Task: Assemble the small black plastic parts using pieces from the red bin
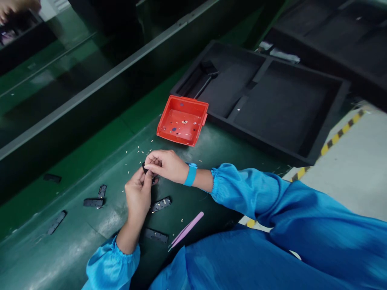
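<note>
My left hand point(139, 194) grips a small black plastic part point(144, 168) above the green mat point(105, 225), its fingers partly hiding the part. Pinched fingers of my right hand point(169, 166) meet the same part from the other side; whether they also hold something smaller cannot be seen. Just below the hands lies a black strip-shaped part point(161, 204) with small pale pieces on it. Another black part point(156, 235) rests nearer my body. Pink tweezers point(186, 230) lie beside it, tips toward the lower left.
A red bin point(182, 120) with small bits stands beyond my hands. Behind it is a black divided tray point(284, 108) with a black brush point(208, 69). Several black parts point(93, 202) lie at left, and tiny pale pieces point(138, 151) are scattered near my hands. A metal-edged ledge point(99, 82) runs behind.
</note>
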`<state>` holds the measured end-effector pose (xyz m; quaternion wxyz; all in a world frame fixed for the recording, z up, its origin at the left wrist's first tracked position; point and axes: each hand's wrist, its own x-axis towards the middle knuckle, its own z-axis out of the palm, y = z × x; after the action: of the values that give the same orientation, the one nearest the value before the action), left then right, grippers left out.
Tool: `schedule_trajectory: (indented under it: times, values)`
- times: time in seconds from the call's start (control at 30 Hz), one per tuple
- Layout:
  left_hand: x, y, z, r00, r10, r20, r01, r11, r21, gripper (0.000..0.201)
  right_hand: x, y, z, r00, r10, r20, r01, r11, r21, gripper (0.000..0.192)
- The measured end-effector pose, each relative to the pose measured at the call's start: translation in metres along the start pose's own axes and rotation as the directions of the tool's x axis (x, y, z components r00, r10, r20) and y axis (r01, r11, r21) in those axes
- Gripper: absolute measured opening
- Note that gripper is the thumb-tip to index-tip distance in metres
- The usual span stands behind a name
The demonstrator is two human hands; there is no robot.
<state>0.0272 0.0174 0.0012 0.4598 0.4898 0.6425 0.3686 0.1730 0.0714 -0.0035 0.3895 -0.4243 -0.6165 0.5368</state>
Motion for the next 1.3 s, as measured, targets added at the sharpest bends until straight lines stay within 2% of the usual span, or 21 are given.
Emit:
schedule_trajectory:
  times: [0.1,0.27,0.33,0.4,0.47,0.57,0.67,0.73,0.87,1.1,1.2,1.3]
  values:
    - [-0.001,0.000,-0.001,0.999,0.038,-0.012,-0.037,0.997,0.069,0.036,-0.001,0.000,0.001,0.999,-0.027,-0.022,0.026,0.998,-0.053,0.008]
    - [-0.003,0.004,-0.002,0.988,0.154,-0.014,-0.143,0.942,0.304,0.029,-0.003,0.000,0.002,0.993,-0.104,-0.058,0.091,0.978,-0.187,0.009]
    - [-0.003,0.004,-0.001,0.987,0.160,-0.030,-0.142,0.937,0.319,0.028,-0.003,0.001,0.003,0.988,-0.129,-0.084,0.107,0.968,-0.226,0.011]
    - [-0.001,0.002,0.000,0.994,0.098,-0.046,-0.086,0.973,0.215,0.030,-0.003,0.004,0.004,0.983,-0.146,-0.111,0.112,0.959,-0.262,0.013]
    - [0.001,0.000,0.000,0.999,0.005,-0.040,-0.004,1.000,0.021,0.037,-0.004,0.006,0.005,0.979,-0.167,-0.120,0.127,0.950,-0.286,0.012]
    - [0.006,-0.003,-0.003,0.998,-0.064,-0.013,0.060,0.972,-0.226,0.044,-0.005,0.005,0.006,0.968,-0.215,-0.133,0.167,0.939,-0.301,0.011]
    - [0.008,-0.002,-0.008,0.998,-0.061,0.025,0.066,0.939,-0.338,0.041,-0.005,0.003,0.006,0.957,-0.218,-0.190,0.166,0.953,-0.255,0.024]
    - [0.009,-0.001,-0.009,0.996,-0.054,0.069,0.075,0.929,-0.363,0.038,-0.003,0.002,0.005,0.965,-0.197,-0.172,0.168,0.971,-0.168,0.030]
    - [0.008,-0.002,-0.009,0.992,-0.046,0.119,0.084,0.936,-0.342,0.040,0.002,0.003,0.004,0.980,-0.189,-0.067,0.185,0.981,-0.063,0.018]
    - [0.007,-0.006,-0.010,0.991,-0.023,0.129,0.060,0.954,-0.292,0.037,0.004,0.006,0.001,0.992,-0.127,-0.017,0.127,0.990,0.057,0.008]
    - [0.007,-0.005,-0.010,0.995,-0.019,0.096,0.047,0.953,-0.299,0.035,0.003,0.004,-0.001,0.991,-0.132,0.010,0.130,0.989,0.076,0.015]
    - [0.007,-0.004,-0.009,0.993,-0.050,0.107,0.085,0.929,-0.360,0.037,0.003,0.003,-0.002,0.991,-0.129,0.038,0.125,0.989,0.084,0.018]
